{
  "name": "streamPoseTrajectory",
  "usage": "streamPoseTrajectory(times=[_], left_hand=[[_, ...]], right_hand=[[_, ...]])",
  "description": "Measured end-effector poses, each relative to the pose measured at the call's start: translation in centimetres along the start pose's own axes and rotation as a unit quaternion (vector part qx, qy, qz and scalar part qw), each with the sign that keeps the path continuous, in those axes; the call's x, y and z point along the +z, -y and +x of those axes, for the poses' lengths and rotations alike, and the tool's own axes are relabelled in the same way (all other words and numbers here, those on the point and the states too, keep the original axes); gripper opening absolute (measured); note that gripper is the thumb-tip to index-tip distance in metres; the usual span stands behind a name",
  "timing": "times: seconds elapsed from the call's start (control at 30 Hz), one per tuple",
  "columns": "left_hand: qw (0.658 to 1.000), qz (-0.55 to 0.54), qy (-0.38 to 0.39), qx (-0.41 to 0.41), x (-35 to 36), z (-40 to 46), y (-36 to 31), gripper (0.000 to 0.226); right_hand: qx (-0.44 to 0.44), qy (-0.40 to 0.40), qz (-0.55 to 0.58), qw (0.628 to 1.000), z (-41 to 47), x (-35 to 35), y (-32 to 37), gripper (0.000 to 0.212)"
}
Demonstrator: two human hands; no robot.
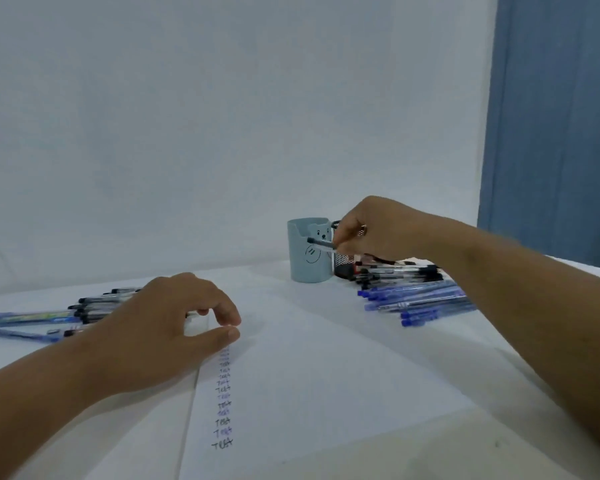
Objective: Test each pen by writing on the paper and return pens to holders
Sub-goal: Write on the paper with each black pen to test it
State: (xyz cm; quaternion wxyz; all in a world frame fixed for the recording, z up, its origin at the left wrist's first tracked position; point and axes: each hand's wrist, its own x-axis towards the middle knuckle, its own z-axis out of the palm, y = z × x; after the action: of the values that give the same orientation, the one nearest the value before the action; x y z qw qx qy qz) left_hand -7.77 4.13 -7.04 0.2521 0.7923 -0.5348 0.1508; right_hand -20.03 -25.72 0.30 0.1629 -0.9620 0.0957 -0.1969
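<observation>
**Right hand pinched a pen at the holders**

The right hand (378, 230) pinched a black-capped pen (321, 243) in curled fingers, level, in front of the blue bear holder (309, 258) and beside the black mesh holder (343, 261). The left hand (174, 317) rested on the paper's (326, 375) edge, fingers loosely curled, holding nothing. The paper carried 1 column of "Test" marks (223, 393).

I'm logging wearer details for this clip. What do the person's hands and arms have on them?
Both forearms are bare, with no sleeves, watch or gloves in view. The right hand wears a ring on one finger. The left hand shows nothing worn.
</observation>
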Motion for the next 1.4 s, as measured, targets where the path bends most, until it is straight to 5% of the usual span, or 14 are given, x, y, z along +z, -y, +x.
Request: streamPoseTrajectory(times=[0.27,0.53,0.8,1.07,1.4], left_hand=[[1.000,0.004,-0.005,0.019,0.0,0.2,0.5,0.019],[1.000,0.006,-0.014,0.004,-0.1,0.1,0.6,0.022],[1.000,0.003,-0.014,0.006,-0.4,0.2,0.4,0.020],[0.998,-0.020,-0.022,-0.048,-2.0,0.3,1.1,0.013],[0.968,0.088,-0.006,-0.236,-6.7,-1.6,7.7,0.040]], right_hand=[[0.067,0.016,-0.165,0.984,1.3,-0.4,-6.1,0.018],[0.107,-0.015,-0.153,0.982,0.9,-0.2,-7.5,0.038],[0.096,-0.029,-0.202,0.974,0.5,-0.4,-4.4,0.032],[-0.119,-0.035,-0.092,0.988,-1.5,5.6,5.6,0.010],[-0.322,0.040,0.039,0.945,-3.9,12.3,11.3,0.021]])
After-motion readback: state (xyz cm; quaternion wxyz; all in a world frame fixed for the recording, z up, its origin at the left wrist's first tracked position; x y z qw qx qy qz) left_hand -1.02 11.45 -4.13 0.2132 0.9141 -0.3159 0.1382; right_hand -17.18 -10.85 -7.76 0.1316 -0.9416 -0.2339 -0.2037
